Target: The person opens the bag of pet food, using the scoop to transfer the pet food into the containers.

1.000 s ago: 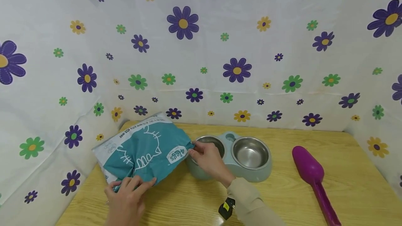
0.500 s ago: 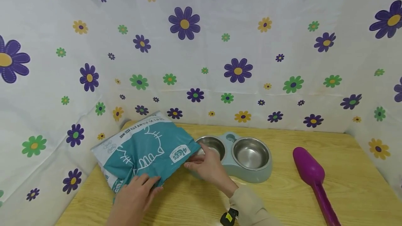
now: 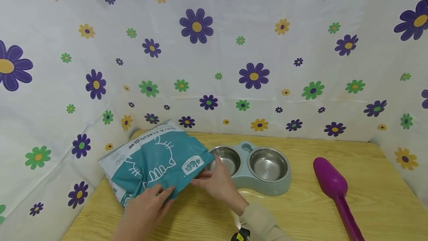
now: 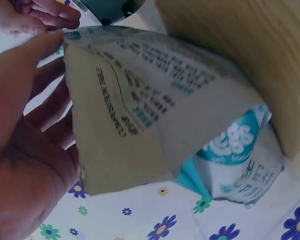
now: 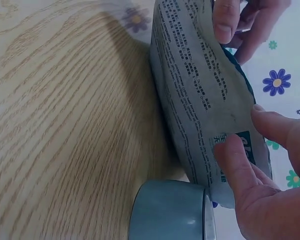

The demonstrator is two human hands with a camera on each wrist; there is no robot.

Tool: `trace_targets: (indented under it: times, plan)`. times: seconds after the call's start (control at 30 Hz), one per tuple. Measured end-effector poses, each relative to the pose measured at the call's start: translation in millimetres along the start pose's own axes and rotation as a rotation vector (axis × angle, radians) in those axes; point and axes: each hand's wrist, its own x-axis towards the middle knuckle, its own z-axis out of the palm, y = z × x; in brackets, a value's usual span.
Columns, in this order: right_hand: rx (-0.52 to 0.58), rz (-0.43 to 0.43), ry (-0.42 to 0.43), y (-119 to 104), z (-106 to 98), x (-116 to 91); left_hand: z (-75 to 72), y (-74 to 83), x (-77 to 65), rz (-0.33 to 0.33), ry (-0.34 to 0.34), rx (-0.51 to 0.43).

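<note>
It looks like a staged tabletop booth: white flower-printed sheeting screens the far, left and right sides of a wood-grain table. The cat-printed bag and double bowl lend a pet-care look.

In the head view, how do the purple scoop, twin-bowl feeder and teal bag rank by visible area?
1. teal bag
2. twin-bowl feeder, though the bag and right hand cover part of it
3. purple scoop, its handle running off the bottom edge
</note>
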Motion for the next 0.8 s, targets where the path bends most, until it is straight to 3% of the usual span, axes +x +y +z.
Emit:
trace_targets:
  times: [0.13, 0.23, 0.5, 0.8]
  plan:
    - [0.041, 0.010, -0.015, 0.5, 1.9, -1.3, -5.3, -4.6, 4.4, 0.024, -0.051, -0.018]
    - [0.063, 0.015, -0.020, 0.7, 3.2, -1.5, -6.1, -6.6, 5.4, 0.027, -0.045, -0.043]
    - [0.056, 0.026, 0.004, 2.4, 7.4, -2.0, -2.1, -2.5, 7.7, 0.081, 0.160, 0.070]
    - [0.105, 0.026, 0.018, 1.5, 12.5, -2.2, -5.7, -2.3, 9.4, -0.014, 0.056, 0.011]
